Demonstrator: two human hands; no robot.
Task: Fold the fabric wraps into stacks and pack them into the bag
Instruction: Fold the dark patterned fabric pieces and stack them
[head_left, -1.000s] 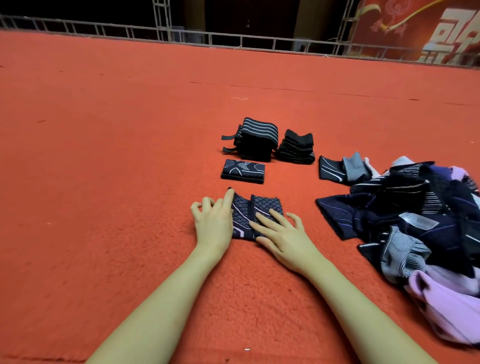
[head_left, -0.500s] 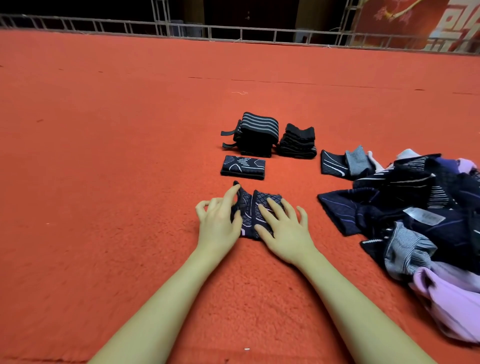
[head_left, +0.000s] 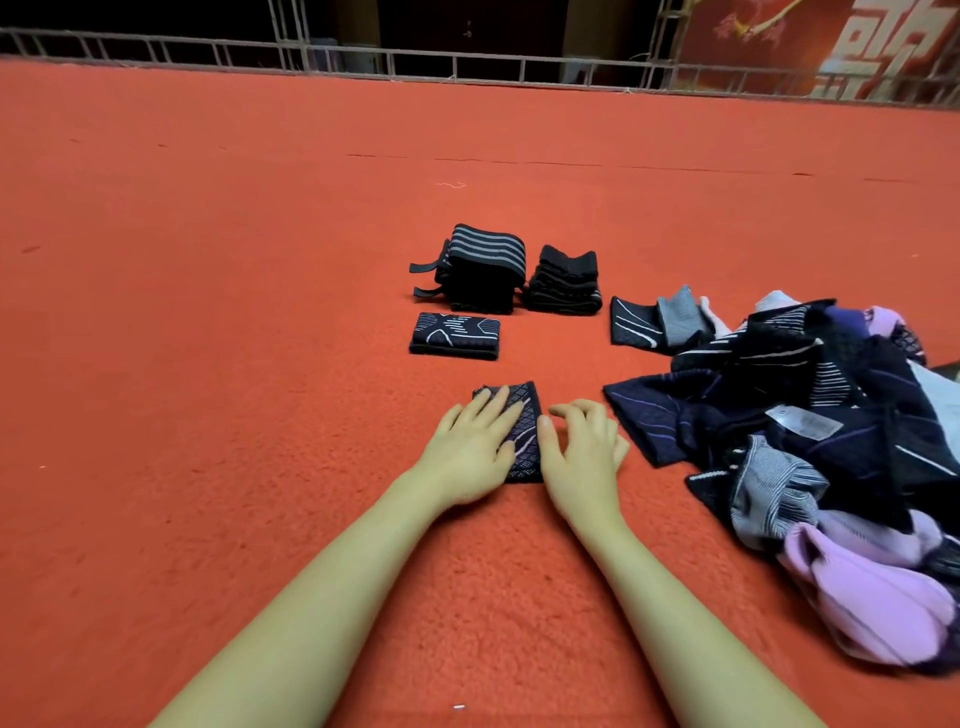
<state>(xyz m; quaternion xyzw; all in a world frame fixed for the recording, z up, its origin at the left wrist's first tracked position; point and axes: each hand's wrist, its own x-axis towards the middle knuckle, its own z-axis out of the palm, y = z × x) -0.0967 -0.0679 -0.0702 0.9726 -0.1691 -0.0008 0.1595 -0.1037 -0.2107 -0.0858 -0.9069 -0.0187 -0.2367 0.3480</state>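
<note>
On carpet (head_left: 208, 415): left hand (head_left: 470, 449) flat on folded wrap (head_left: 522, 431).

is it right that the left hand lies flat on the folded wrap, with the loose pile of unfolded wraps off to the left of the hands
Not quite. In the head view the left hand does lie flat on the folded wrap, but the loose pile of unfolded wraps is off to the right of the hands, not the left.
</note>
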